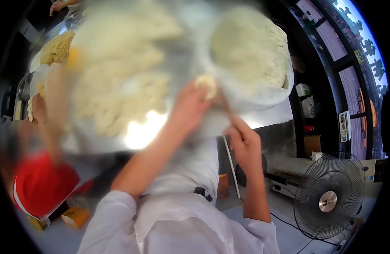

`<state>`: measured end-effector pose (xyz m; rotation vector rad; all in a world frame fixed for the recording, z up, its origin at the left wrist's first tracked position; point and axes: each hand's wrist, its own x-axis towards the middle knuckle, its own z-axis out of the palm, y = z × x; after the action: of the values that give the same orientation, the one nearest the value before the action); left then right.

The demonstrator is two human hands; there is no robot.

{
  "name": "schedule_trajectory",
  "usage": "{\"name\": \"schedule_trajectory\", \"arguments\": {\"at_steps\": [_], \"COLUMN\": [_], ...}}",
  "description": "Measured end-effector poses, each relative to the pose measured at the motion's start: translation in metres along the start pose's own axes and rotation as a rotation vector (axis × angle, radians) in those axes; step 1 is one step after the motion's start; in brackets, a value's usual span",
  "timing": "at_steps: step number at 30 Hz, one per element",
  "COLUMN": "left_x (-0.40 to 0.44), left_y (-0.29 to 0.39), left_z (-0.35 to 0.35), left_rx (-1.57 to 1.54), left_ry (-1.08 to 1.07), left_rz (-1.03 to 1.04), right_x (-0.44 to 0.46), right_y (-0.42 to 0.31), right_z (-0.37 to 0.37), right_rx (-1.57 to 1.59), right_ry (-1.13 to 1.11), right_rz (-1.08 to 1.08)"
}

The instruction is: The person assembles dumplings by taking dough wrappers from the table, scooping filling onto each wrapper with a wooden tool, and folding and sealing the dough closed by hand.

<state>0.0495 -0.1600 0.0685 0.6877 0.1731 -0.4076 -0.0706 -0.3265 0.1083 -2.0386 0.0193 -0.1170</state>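
Just above the table edge, my left hand (191,105) is closed around a small round piece of pale dough (206,86). My right hand (245,142) grips a thin brown stick (223,103), whose far end reaches the dough piece; blur hides whether they touch. Beyond my left hand, many pale dough pieces (114,103) lie in a heap on the shiny metal table (138,143). To the far right of my hands is a big tub (284,91) lined with clear plastic, filled with a pale crumbly mass (254,46).
A person in a red top (47,182) works at the left, an arm over the table. Another person's hand (57,6) shows at the top left, near a yellow-brown heap (57,47). A standing fan (329,199) is at my right, beside a white pole (231,165).
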Motion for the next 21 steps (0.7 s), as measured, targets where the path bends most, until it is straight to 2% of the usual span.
{"name": "schedule_trajectory", "arguments": {"at_steps": [1,5,6,10,14,17,21], "left_x": [-0.003,-0.014,-0.016,-0.026,-0.027,-0.027,-0.029], "left_y": [0.002,-0.001,-0.003,-0.004,-0.001,-0.003,0.001], "left_z": [-0.004,-0.019,-0.021,-0.024,-0.016,-0.015,-0.014], "left_rx": [0.005,0.006,0.002,-0.173,-0.513,-0.491,-0.406], "left_ry": [-0.008,-0.053,-0.073,-0.231,-0.129,-0.108,-0.108], "left_rz": [0.009,0.038,0.041,-0.008,-0.176,-0.192,-0.204], "right_x": [-0.003,-0.003,-0.001,0.024,0.060,0.085,0.092], "right_y": [-0.003,0.001,0.008,0.026,0.037,0.036,0.033], "right_z": [-0.004,-0.016,-0.024,-0.074,-0.116,-0.123,-0.106], "right_rx": [0.084,0.168,0.165,-0.236,-0.575,-0.845,-0.772], "right_ry": [-0.021,0.050,0.067,0.209,0.271,0.316,0.271], "right_rz": [0.118,0.218,0.181,0.111,-0.046,-0.031,-0.009]}}
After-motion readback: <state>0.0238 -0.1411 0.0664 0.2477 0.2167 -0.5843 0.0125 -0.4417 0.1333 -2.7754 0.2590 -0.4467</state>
